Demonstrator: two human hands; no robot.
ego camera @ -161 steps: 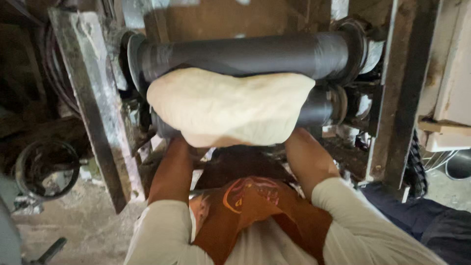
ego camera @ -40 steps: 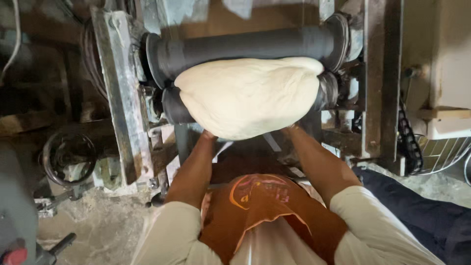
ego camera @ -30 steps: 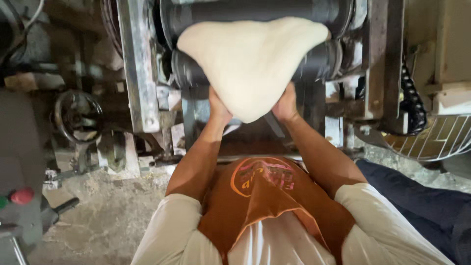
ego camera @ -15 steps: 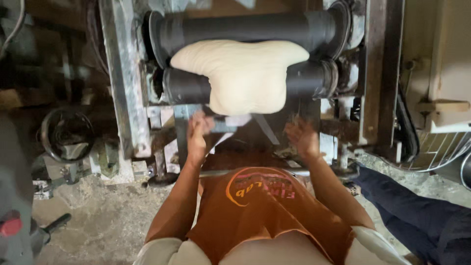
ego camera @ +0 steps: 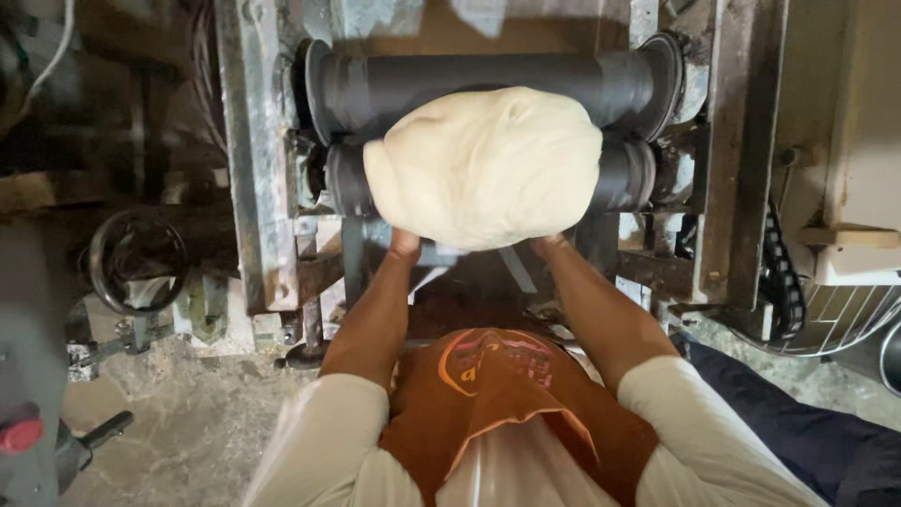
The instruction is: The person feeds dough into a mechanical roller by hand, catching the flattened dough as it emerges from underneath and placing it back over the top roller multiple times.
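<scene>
Grimy concrete floor (ego camera: 178, 441), dusted pale with flour, spreads under a heavy steel machine frame (ego camera: 253, 160) whose paint is chipped and rusted. Across the far part of the scene run two dark, smooth cylindrical rollers, the upper roller (ego camera: 375, 89) thick and matte, the lower roller (ego camera: 624, 174) narrower and mostly covered. Against them sits a big slab of dough (ego camera: 483, 164), cream-coloured, soft and rounded, with a faintly dimpled skin, bulging toward the near side. The left hand (ego camera: 405, 246) and the right hand (ego camera: 549, 246) press up under its near edge and carry it; only a knuckle or two of each shows, so I cannot tell how the fingers are curled. Half a second ago the dough lay flatter and wider between the rollers with both hands held apart below it; now it is gathered into a thick lump and the hands are in contact with it. An orange apron (ego camera: 497, 394) over pale sleeves fills the near middle. At left a dark round handwheel (ego camera: 136, 261) stands near the frame, and a red knob (ego camera: 21, 437) is cut off by the edge. At right a black chain (ego camera: 779, 272) hangs beside a white wire guard (ego camera: 845, 319), partly out of view.
</scene>
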